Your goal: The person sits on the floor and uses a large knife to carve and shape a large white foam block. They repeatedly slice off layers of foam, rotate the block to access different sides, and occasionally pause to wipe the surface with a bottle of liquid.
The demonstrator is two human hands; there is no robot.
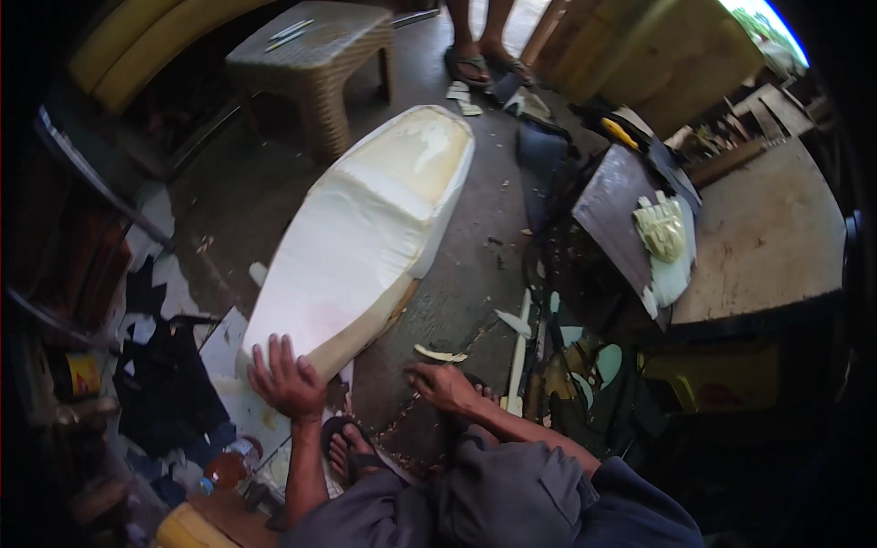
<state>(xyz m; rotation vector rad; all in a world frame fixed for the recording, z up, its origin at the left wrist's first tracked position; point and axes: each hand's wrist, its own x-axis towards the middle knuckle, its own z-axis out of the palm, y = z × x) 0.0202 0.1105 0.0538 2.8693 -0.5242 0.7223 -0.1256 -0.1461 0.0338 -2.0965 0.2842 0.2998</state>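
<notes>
A long white and cream seat-shaped foam pad (343, 242) lies on the floor before me, with a raised step toward its far end. My left hand (288, 379) rests on its near end, open, fingers spread on the surface. To the right, my right hand (443, 385) hovers low near my knee, apart from the pad, with its fingers curled inward. Whether anything is inside those fingers is hidden. Just beyond them lies a thin curved cream strip (439, 353) on the floor. Small crumbs are scattered between my feet and the pad.
A woven-pattern stool (311, 55) with pen-like sticks stands far left. Another person's sandalled feet (470, 59) are at the back. A wooden board (758, 237), a pale glove-like piece (660, 228) and dark scraps are on the right. A bottle (228, 466) lies lower left beside black cloth (169, 388).
</notes>
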